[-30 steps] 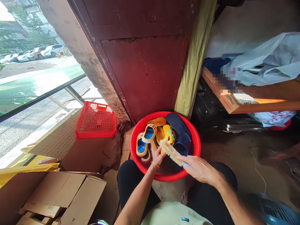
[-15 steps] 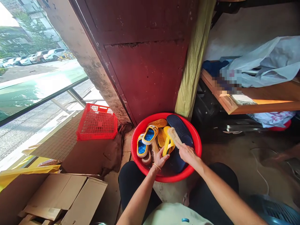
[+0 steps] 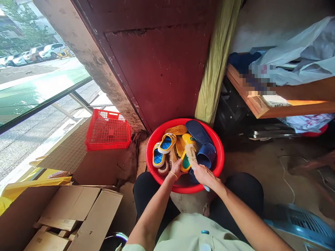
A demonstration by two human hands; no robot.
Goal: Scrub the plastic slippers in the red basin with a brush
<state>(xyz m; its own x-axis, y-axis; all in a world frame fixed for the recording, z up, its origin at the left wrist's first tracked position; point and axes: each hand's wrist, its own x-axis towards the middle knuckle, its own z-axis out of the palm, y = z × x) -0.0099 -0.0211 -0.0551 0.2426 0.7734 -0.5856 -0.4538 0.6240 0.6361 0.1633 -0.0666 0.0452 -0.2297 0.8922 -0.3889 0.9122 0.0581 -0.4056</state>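
A red basin full of shoes stands between my knees. My left hand grips the heel end of a yellow slipper with a green insole. In my right hand is a scrubbing brush, its pale bristles on the slipper's upper part. To the left lie two yellow-and-white slippers with blue insoles, and brown shoes lie below them. A yellow sole shows at the back. Dark blue slippers rest at the right side of the basin.
A red plastic crate and an open cardboard box are on the left. Behind the basin is a dark red door. A wooden shelf juts out at right, with a blue fan low at right.
The yellow slipper has turned over from its sole or side to show its green insole. The brush has moved down and left with my right hand. A dark blue slipper's opening now shows. The view has shifted slightly.
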